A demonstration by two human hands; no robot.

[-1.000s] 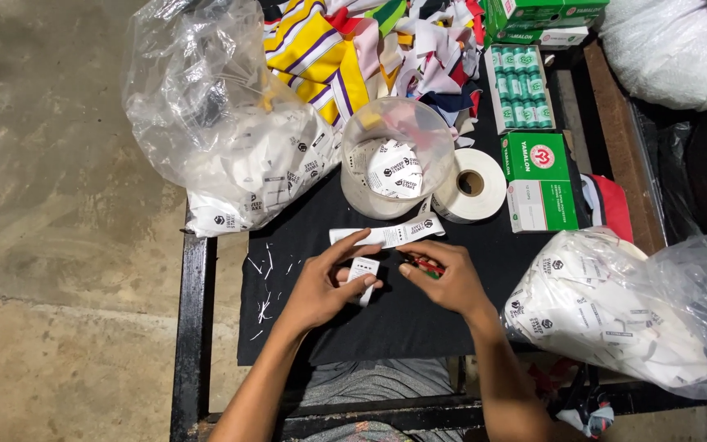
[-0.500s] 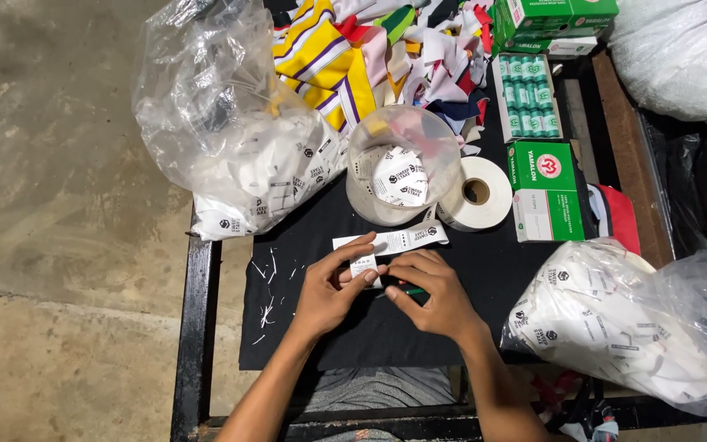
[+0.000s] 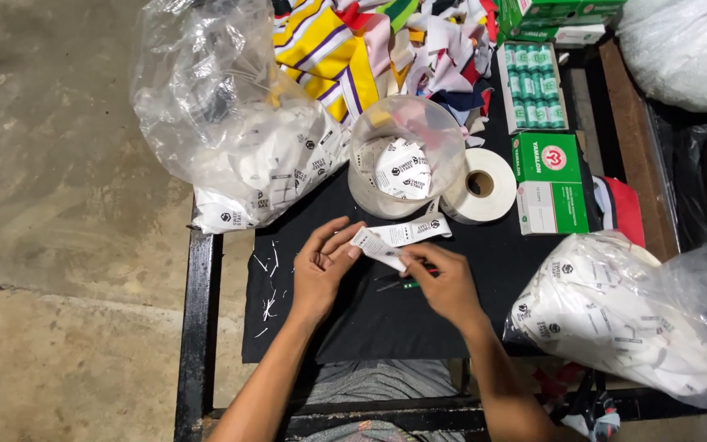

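Observation:
My left hand (image 3: 323, 270) and my right hand (image 3: 445, 282) both pinch a small white printed label (image 3: 376, 246) between them, above a black cloth (image 3: 370, 315) on the table. A longer white label strip (image 3: 415, 231) lies just behind the hands. Under my right hand a small dark tool with a green and red handle (image 3: 407, 284) rests on the cloth, partly hidden by the fingers. White thread scraps (image 3: 269, 282) lie to the left of my left hand.
A clear plastic tub (image 3: 407, 155) of labels and a white tape roll (image 3: 479, 185) stand behind. Clear bags of labels sit at left (image 3: 231, 139) and right (image 3: 632, 319). Green boxes (image 3: 548, 182) and striped cloth scraps (image 3: 345, 49) lie at the back. The table's black metal frame (image 3: 198, 327) edges the left.
My right hand has set the tool down on the cloth and moved onto the label. Both hands now hold the label slightly higher and nearer the strip.

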